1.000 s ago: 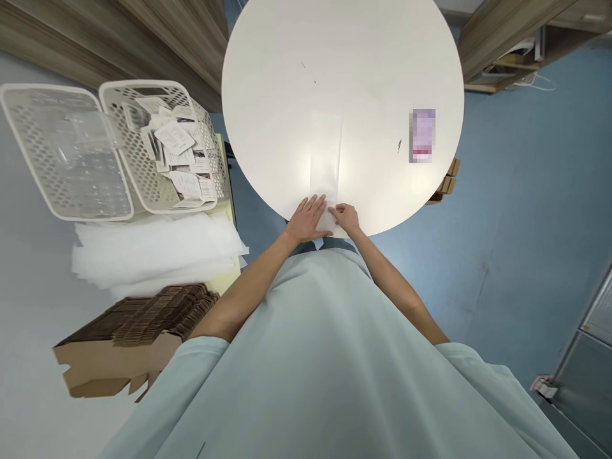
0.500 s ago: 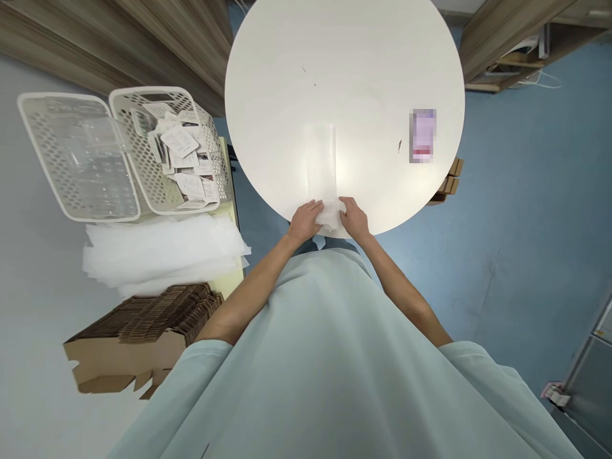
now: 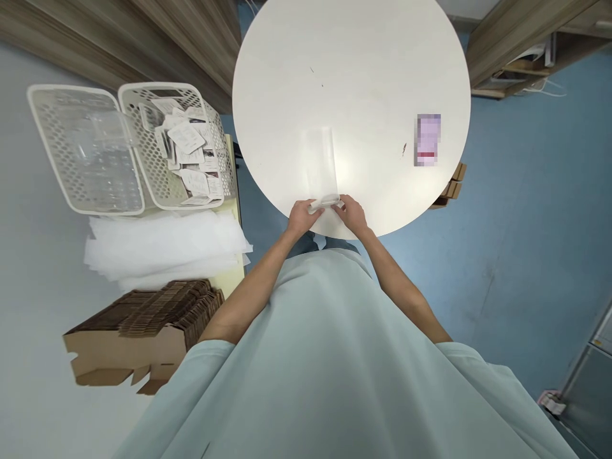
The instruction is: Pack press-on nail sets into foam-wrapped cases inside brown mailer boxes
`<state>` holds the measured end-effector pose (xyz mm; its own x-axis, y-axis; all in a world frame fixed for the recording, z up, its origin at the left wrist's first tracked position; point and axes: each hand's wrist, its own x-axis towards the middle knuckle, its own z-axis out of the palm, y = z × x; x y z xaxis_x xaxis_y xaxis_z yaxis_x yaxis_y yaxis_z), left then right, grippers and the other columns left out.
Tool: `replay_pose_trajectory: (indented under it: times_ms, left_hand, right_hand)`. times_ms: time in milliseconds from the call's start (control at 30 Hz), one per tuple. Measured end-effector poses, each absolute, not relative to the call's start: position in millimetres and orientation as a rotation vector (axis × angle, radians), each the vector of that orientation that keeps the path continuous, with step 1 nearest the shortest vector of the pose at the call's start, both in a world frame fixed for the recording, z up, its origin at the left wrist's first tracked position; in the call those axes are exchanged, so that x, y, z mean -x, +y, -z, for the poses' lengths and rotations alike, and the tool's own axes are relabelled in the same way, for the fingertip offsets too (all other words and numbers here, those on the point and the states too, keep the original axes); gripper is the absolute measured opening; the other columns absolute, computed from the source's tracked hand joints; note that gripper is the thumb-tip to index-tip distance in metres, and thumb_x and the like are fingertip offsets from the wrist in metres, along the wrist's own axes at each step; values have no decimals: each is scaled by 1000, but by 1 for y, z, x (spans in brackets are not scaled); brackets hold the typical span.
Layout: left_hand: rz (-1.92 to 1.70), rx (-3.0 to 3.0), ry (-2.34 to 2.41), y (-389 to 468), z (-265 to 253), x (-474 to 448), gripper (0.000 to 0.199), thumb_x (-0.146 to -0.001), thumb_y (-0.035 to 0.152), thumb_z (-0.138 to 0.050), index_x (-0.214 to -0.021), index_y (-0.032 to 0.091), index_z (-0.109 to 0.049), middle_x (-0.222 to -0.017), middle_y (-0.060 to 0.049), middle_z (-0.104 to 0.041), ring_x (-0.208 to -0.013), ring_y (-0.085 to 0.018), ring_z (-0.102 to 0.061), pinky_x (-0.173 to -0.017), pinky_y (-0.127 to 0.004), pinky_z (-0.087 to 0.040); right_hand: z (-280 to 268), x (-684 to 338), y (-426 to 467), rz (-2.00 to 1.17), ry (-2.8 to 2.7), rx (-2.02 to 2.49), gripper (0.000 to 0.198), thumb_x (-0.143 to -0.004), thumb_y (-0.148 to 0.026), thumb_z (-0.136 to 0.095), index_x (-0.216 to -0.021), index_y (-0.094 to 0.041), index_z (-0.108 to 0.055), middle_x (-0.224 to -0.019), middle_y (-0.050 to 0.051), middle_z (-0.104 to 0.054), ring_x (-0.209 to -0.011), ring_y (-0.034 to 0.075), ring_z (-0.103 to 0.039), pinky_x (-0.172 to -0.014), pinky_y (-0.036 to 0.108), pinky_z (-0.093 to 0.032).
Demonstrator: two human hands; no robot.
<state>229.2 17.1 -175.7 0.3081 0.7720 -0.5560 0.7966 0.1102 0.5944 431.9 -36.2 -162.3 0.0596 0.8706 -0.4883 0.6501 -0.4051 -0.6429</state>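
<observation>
Filmy translucent strip (image 3: 321,162) on round table (image 3: 368,70)

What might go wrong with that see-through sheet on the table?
The sheet might crease or twist, because the left hand and right hand each hold one side of its curled near end. That end is near the edge of the table, so it might slip off if released.
</observation>
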Motion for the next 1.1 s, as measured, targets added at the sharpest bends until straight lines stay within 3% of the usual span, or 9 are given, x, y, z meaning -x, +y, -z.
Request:
replay_pose_trajectory:
  times_ms: [233,367,500,567,633,733,900,1000,1100]
  left_hand:
    - [64,-1542,1643,25,184,-236,22,-99,37,-66,-108,22,-79,-118,-10,-81,-115,-29,-73,-102,-40,-55]
    - [50,-1455,1704,29,187,-243,24,-99,37,-65,-115,24,-77,-122,-10,-81,-116,-28,-74,-102,-39,-55]
    - [86,-1421,1738,32,186,-248,39,-99,36,-66,-135,22,-69,-127,-12,-79,-124,-31,-71,-108,-45,-54]
    - [60,-1500,1755,32,184,-249,54,-99,35,-65,-151,20,-59,-141,-16,-72,-136,-35,-64,-114,-50,-51]
    - [-8,-1677,1697,34,182,-249,68,-101,34,-63,-164,17,-45,-164,-20,-54,-154,-39,-49,-124,-54,-44]
    - [-26,-1989,1407,39,185,-249,68,-107,30,-48,-173,18,-32,-181,-16,-29,-169,-35,-23,-135,-56,-28]
    - [169,-2194,1048,50,200,-251,63,-108,15,-28,-170,9,-36,-178,-16,-37,-169,-23,-26,-139,-45,-24]
    - [192,-2225,1012,48,202,-250,65,-103,12,-34,-167,2,-40,-178,-22,-33,-169,-27,-27,-139,-48,-24]
    - [203,-2265,951,36,195,-243,69,-99,16,-45,-165,-3,-39,-178,-27,-28,-169,-33,-24,-139,-52,-22]
  right_hand:
    - [181,-428,-11,-1193,-1473,2233,28,-106,-39,-62,-125,-20,-70,-119,10,-72,-92,24,-67,-84,37,-53]
    - [188,-425,-4,-1188,-1411,2309,30,-103,-36,-66,-128,-19,-68,-121,11,-73,-104,28,-68,-90,40,-55]
    - [186,-419,-2,-1164,-1386,2385,36,-105,-33,-65,-137,-18,-64,-128,15,-71,-113,31,-68,-97,45,-57]
    - [182,-417,-2,-1074,-1493,2346,37,-106,-29,-62,-141,-17,-62,-139,19,-66,-124,34,-66,-102,49,-57]
    - [180,-415,-1,-963,-1684,2231,36,-107,-23,-56,-142,-16,-62,-151,22,-59,-140,36,-57,-112,52,-53]
    - [182,-418,2,-883,-1960,2042,38,-109,-15,-46,-143,-17,-63,-164,18,-53,-157,32,-43,-125,54,-44]
    - [192,-430,0,-924,-2172,1909,45,-111,-19,-44,-154,-12,-56,-168,20,-51,-161,31,-44,-128,55,-44]
    - [198,-435,-10,-929,-2226,1853,57,-109,-25,-54,-163,-11,-47,-174,21,-42,-165,33,-38,-128,56,-45]
    - [200,-435,-27,-921,-2269,1849,59,-107,-19,-53,-165,-10,-45,-176,20,-39,-166,32,-35,-129,54,-45]
